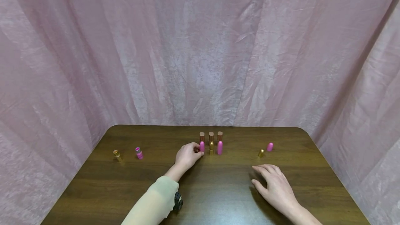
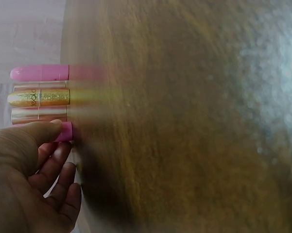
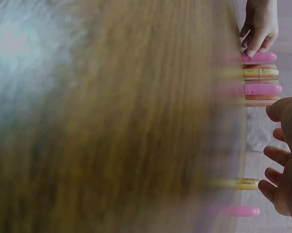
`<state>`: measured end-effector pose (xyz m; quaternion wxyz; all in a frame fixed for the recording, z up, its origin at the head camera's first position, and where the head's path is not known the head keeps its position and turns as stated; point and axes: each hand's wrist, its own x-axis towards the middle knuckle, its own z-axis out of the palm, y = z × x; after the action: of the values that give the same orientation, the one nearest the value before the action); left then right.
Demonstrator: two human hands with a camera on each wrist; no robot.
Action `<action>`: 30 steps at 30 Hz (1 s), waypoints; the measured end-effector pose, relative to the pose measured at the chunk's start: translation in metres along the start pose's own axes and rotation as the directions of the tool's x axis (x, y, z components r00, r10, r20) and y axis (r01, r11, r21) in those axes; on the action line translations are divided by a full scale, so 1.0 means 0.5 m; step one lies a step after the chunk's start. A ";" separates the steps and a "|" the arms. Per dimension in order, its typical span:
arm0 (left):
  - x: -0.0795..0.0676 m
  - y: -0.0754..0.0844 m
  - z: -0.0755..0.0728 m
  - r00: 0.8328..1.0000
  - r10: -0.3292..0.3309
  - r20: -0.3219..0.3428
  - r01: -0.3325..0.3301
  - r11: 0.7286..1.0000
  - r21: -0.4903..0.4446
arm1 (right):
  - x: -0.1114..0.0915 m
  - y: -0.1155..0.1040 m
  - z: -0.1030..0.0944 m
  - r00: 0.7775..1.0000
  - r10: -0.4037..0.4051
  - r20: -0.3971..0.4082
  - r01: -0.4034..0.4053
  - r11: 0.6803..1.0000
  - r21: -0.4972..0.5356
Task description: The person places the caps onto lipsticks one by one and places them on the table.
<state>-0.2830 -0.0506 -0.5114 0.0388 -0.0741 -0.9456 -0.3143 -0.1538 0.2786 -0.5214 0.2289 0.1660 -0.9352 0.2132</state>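
Observation:
At the left end of a front row of lipsticks stands a pink lipstick (image 1: 202, 146), which my left hand (image 1: 188, 156) pinches between thumb and fingers. It stands upright on the table, partly covered by the thumb in the left wrist view. Beside it are a glittery gold lipstick (image 2: 39, 97) and a second pink lipstick (image 1: 220, 147). Behind them stand three rose-gold tubes, one of them a copper-coloured tube (image 1: 220, 136). My right hand (image 1: 276, 187) is over the right side of the table, fingers loosely spread, holding nothing. Nearest to it is a short gold cap-like piece (image 1: 261, 153).
A small pink rounded piece (image 1: 270, 147) stands behind the gold one on the right. On the left are a gold lipstick base (image 1: 117, 155) and a pink lipstick base (image 1: 139, 153). A pink curtain (image 1: 200, 51) hangs behind the brown wooden table (image 1: 218, 197).

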 end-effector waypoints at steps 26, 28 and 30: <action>-0.080 -0.045 -0.075 0.974 0.227 0.009 -0.219 0.926 0.308 | 0.013 0.057 -0.046 0.996 0.086 0.001 -0.086 0.996 -0.012; -0.098 -0.043 -0.086 0.959 0.285 0.005 -0.269 0.899 0.347 | 0.015 0.066 -0.051 0.995 0.099 0.003 -0.099 0.995 -0.023; -0.120 -0.040 -0.098 0.944 0.329 0.006 -0.308 0.876 0.372 | 0.018 0.075 -0.055 0.993 0.115 0.005 -0.114 0.993 -0.030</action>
<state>-0.2258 -0.1027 -0.4915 0.1304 -0.2109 -0.9610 -0.1227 -0.1667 0.3216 -0.5070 0.2156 0.1093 -0.9470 0.2115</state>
